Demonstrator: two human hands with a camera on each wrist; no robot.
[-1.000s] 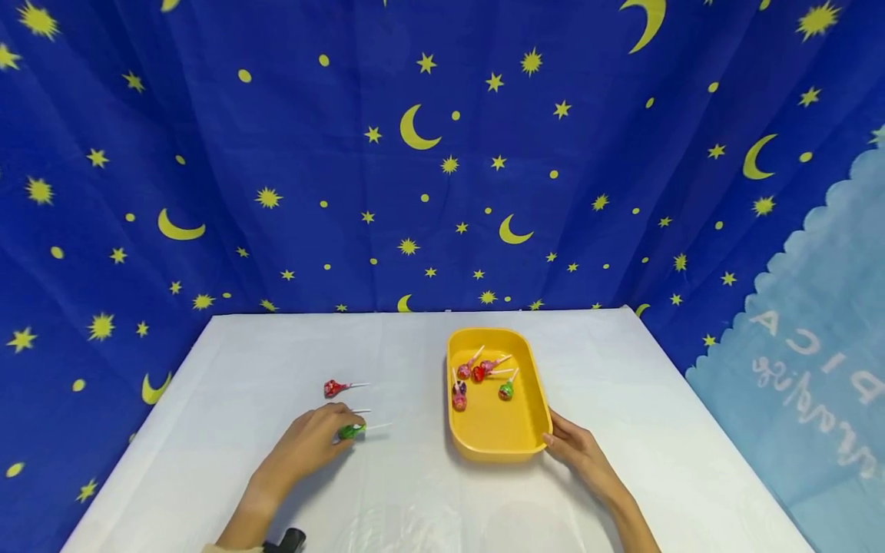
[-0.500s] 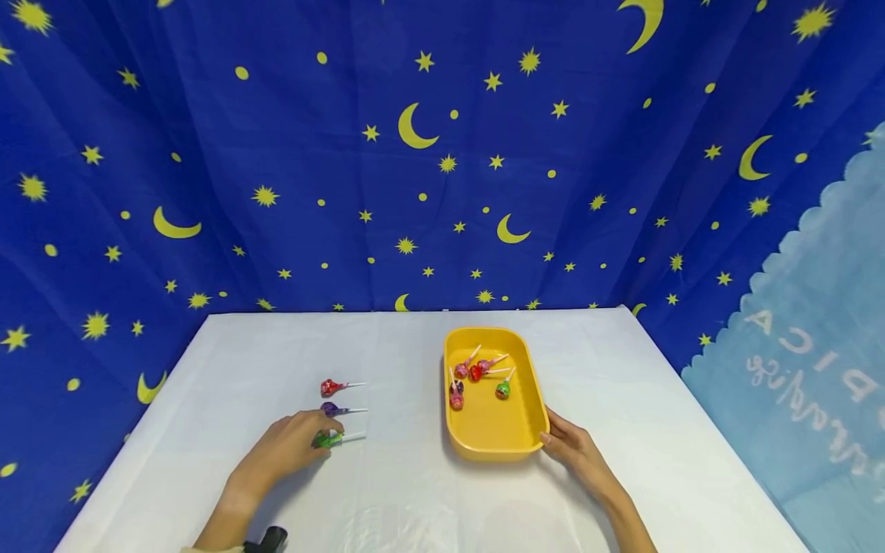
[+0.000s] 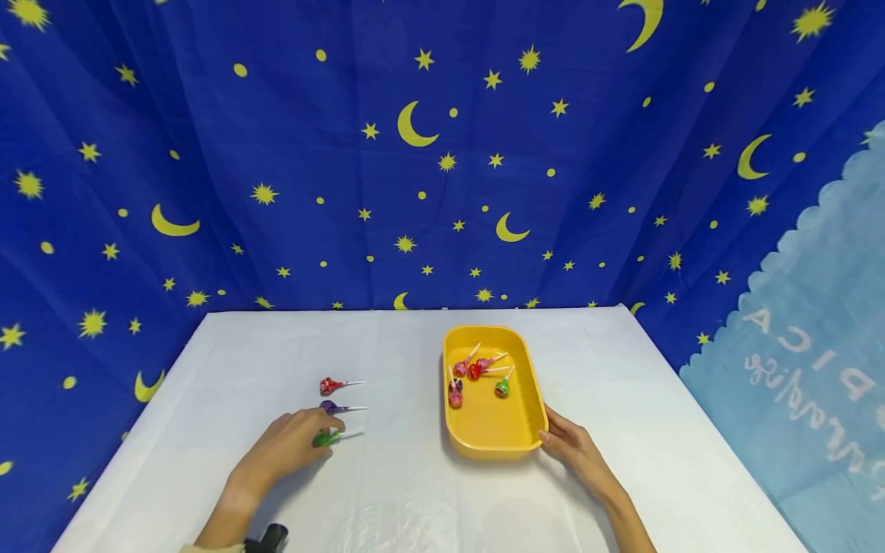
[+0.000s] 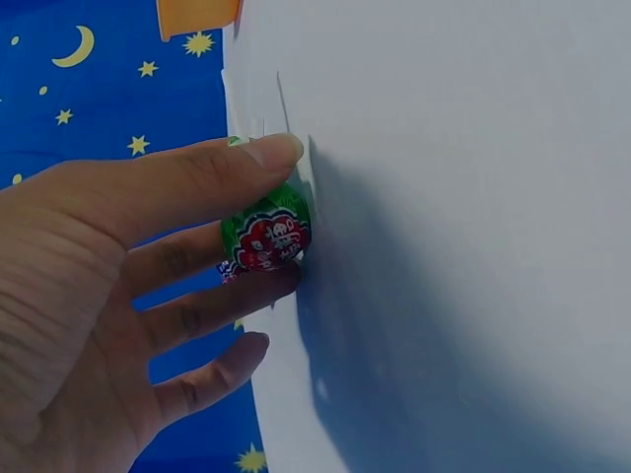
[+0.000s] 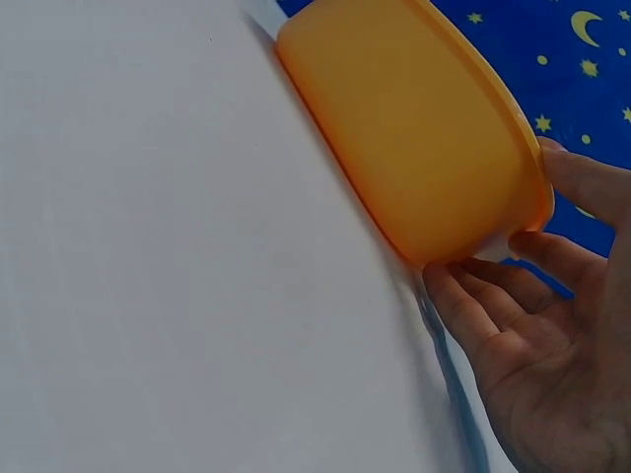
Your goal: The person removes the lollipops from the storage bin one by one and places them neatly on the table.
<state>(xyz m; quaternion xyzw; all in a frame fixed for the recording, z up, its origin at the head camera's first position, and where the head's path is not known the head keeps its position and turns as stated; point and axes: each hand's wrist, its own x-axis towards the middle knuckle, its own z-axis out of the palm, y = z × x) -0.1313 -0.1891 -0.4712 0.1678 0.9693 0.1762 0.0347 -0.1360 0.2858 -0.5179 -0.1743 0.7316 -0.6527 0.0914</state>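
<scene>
My left hand pinches a green-wrapped lollipop by its candy end, between thumb and fingers, low over the white table. The stick of that lollipop points right in the head view. Just beyond the fingers lies a purple lollipop, and farther back a red lollipop; the three form a column with sticks to the right. At the near right corner of a yellow plastic tray, my right hand holds on, thumb at the rim and fingers against the outer wall.
Inside the tray, several lollipops lie toward the far end, among them a green one and a pink one. The white table ends at a blue star-and-moon curtain. A light blue cloth hangs at the right.
My left hand has shifted left with the green lollipop, bringing it under the purple one, which has come into view. Over the last half second it has barely moved. The right hand keeps its place.
</scene>
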